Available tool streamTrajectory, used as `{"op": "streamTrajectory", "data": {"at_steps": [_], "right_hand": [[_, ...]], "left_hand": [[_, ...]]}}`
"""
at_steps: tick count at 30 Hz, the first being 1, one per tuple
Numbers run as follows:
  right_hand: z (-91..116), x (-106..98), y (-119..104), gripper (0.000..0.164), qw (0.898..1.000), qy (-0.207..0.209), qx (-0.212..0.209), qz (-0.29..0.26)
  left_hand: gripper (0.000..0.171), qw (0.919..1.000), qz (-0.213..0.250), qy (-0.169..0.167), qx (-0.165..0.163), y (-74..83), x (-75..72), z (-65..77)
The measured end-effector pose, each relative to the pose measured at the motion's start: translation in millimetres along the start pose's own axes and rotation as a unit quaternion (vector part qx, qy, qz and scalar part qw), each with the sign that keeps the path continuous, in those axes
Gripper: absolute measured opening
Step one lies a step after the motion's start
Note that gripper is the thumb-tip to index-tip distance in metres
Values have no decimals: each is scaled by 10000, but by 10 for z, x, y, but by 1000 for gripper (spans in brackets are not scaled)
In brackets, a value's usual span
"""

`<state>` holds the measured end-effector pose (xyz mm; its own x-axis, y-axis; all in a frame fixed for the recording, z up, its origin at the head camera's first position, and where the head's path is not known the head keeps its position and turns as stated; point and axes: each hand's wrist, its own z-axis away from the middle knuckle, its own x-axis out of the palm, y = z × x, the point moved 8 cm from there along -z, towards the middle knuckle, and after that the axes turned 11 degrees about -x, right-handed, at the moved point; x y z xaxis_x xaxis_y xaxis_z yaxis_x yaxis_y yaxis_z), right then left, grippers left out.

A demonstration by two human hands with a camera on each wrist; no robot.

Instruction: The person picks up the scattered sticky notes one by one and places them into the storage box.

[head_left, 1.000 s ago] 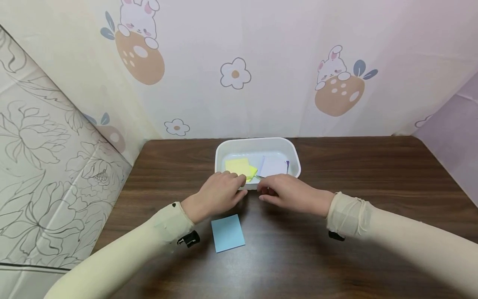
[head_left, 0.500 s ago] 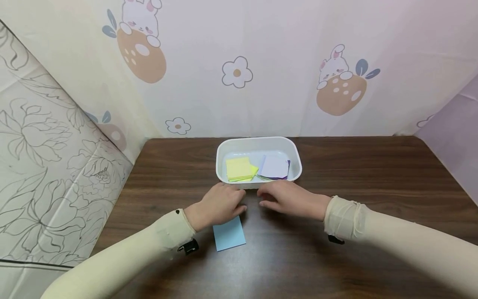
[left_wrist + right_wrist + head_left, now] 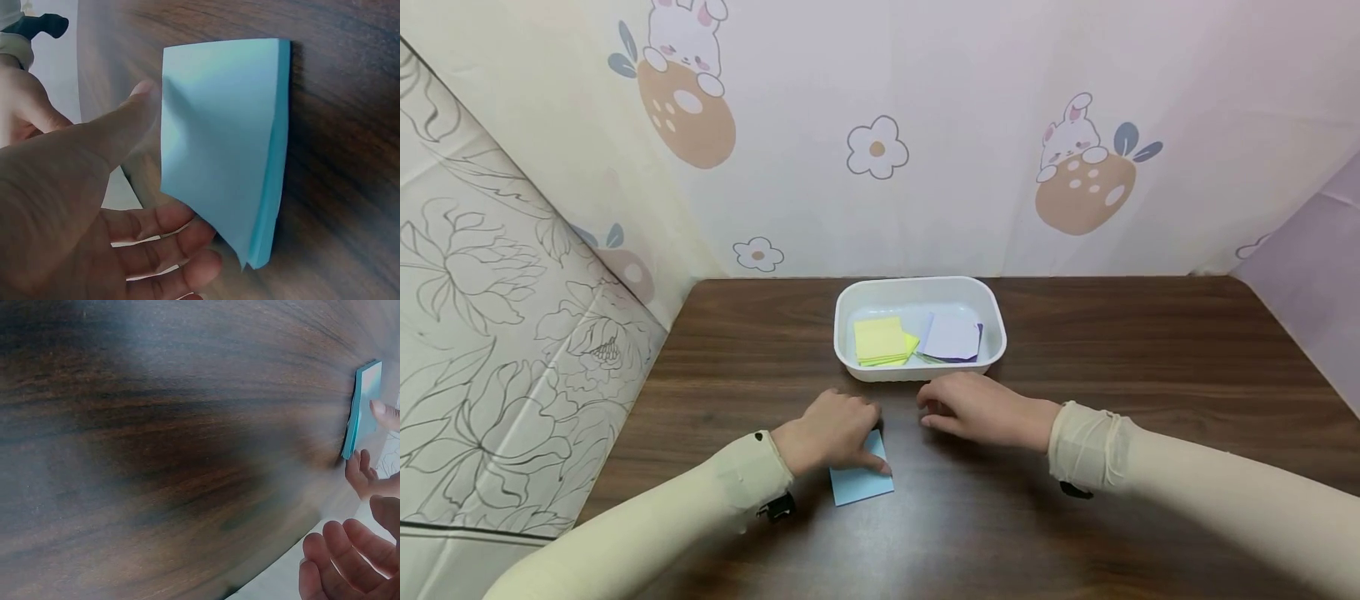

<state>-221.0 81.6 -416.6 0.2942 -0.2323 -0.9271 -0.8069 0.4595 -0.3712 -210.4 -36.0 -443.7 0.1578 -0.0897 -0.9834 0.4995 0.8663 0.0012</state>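
Observation:
A light blue sticky note pad [image 3: 856, 487] lies on the dark wooden table. Over its far part reaches my left hand [image 3: 830, 427], thumb spread from the other fingers. In the left wrist view, the thumb is beside one edge of the pad [image 3: 219, 119] and the fingertips are right at its curved lower edge. My right hand [image 3: 983, 408] hovers in front of the white tray [image 3: 917, 375], fingers loosely bent and holding nothing. In the right wrist view the same pad [image 3: 365, 403] shows beyond the right hand's fingers, with the left thumb close to it.
Inside the tray, yellow sticky notes [image 3: 880, 337] lie at the left and a pale purple pad [image 3: 951, 336] at the right. A patterned curtain [image 3: 955, 167] hangs behind the table, another cloth [image 3: 512, 333] on the left.
My left hand has drawn back from the tray's front edge to the blue pad and opened its thumb outward. My right hand has come slightly away from the tray.

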Motion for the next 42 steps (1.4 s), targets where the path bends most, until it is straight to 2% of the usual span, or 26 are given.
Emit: {"op": "streamTrajectory", "data": {"at_steps": [6,26,29,36,39,42], "right_hand": [[-7,-12,-10,19,10000,46,-36,47],[-58,2,-43,18,9997,115,-199,70],[-58,2,-48,18,9997,103,-193,54],[-76,-10,-83,17,9995,125,-288,63],[-87,-18,-91,17,9993,157,-341,77],[-96,-16,-87,18,9990,182,-386,103]], "left_hand": [[54,9998,34,-189,31,20,60,3],[55,9984,459,-338,-51,6,91,1],[47,9984,453,-346,28,13,85,11],[11,9988,327,-290,205,25,56,32],[5,9989,271,-281,252,23,63,28],[6,9990,213,-238,308,25,59,29]]}}
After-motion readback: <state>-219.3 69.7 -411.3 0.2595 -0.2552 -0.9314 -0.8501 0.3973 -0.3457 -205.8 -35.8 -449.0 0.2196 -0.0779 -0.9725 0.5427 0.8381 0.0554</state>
